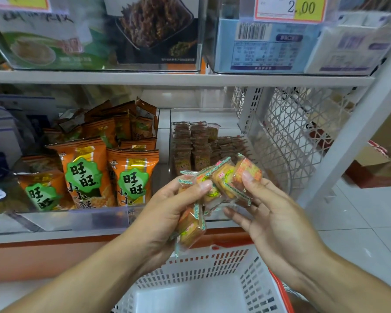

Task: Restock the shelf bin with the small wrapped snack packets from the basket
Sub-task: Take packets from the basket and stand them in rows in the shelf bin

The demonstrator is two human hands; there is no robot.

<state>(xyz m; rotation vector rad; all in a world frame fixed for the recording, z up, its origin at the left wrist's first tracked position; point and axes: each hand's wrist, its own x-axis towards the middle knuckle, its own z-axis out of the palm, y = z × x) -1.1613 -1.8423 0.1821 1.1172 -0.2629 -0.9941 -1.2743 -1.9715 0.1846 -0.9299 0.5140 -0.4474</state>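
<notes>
Holding a bunch of packets [221, 184] between both hands, I had them in front of the clear bin [273, 154], above the basket [201, 274]. My left hand [167, 213] gripped several packets, thumb pressed on top. My right hand [273, 220] pinched the rightmost packet with its thumb. The bin held stacked brown packets [196, 145]. Orange bags [113, 168] filled the bin just left.

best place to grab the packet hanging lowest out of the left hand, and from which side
Pinch the lowest snack packet across its flat faces at the free bottom end, coming from below and the right. It hangs tilted under the left hand, whose fingers cover its top, and the white basket sits open beneath. The right hand already pinches other packets.
</notes>
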